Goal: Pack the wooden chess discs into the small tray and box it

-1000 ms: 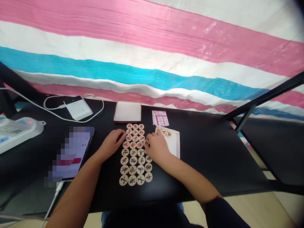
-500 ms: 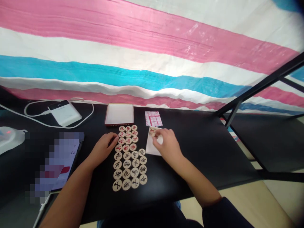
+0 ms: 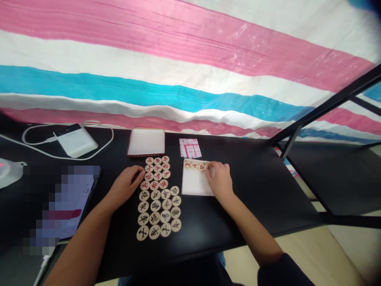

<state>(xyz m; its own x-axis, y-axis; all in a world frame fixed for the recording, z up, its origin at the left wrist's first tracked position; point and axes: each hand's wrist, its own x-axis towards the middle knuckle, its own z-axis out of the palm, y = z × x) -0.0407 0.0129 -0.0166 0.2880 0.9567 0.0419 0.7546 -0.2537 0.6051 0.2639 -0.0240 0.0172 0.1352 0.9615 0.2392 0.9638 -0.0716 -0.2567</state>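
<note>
Tabletop (image 3: 253,180), black, before striped sheeting (image 3: 166,63)

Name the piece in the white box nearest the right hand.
The rightmost red-marked piece showing, partly covered by the right hand; the other three in the box lie left of it, uncovered.

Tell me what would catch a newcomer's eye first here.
The pink, white and blue striped sheet fills the view behind the black table. Next comes the block of round pieces on the table, red characters at its far end, black ones nearer. Right of it, the right hand is at the end of a row of red-marked pieces in a white box.
</note>
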